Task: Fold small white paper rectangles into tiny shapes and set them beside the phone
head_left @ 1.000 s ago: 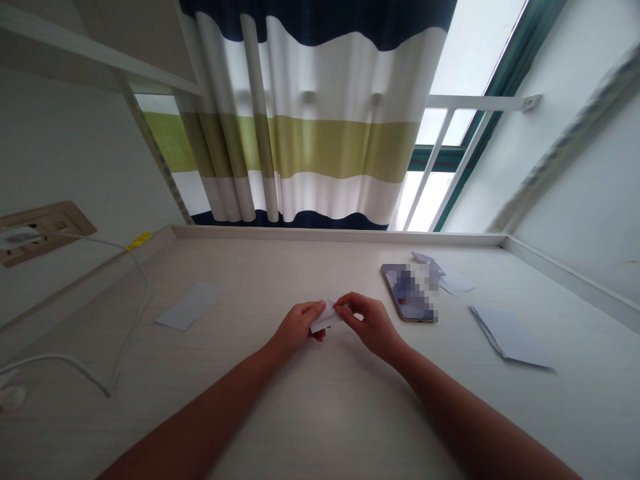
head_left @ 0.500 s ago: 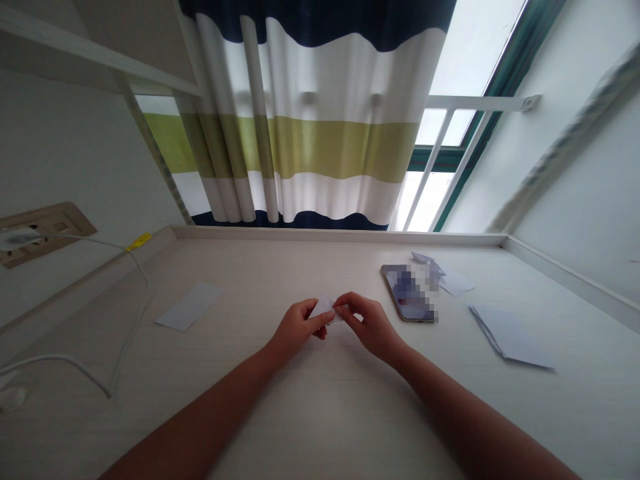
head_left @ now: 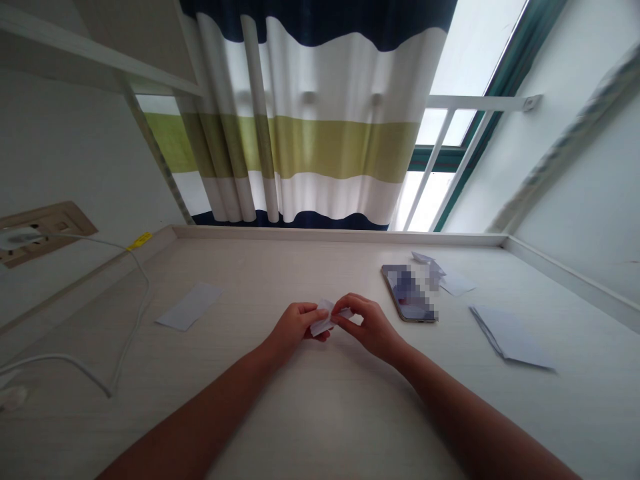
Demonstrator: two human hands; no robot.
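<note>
From the head camera, the person's left hand (head_left: 295,330) and right hand (head_left: 370,327) were close together above the middle of a pale wood-grain desk (head_left: 300,427), both in narrow pinching grips. Between them, the fingertips (head_left: 320,313) of the left hand and those of the right held a small folded piece of white paper (head_left: 325,319), raised a little above the desk. Its exact folds were too small to make out.

To the right of the hands lay a phone (head_left: 407,293), its screen blurred out. Just behind it were a folded paper scrap (head_left: 425,257) and a loose paper piece (head_left: 455,283). Further right lay a stack of paper sheets (head_left: 510,337). Well left of the hands was a single paper strip (head_left: 189,307).

A white cable (head_left: 148,287) ran from a tan wall socket plate (head_left: 45,233) on the left wall (head_left: 75,153) and looped down across the desk, passing near a small white object (head_left: 13,398) at the lower left. A yellow tag (head_left: 139,241) sat near the socket plate. A white shelf (head_left: 95,53) crossed the upper left. Ahead, a curtain (head_left: 300,133) striped navy, white and olive green hung before a bright window (head_left: 475,47) with green frames and a white rail (head_left: 480,102). A white wall (head_left: 585,200) closed the right side.
</note>
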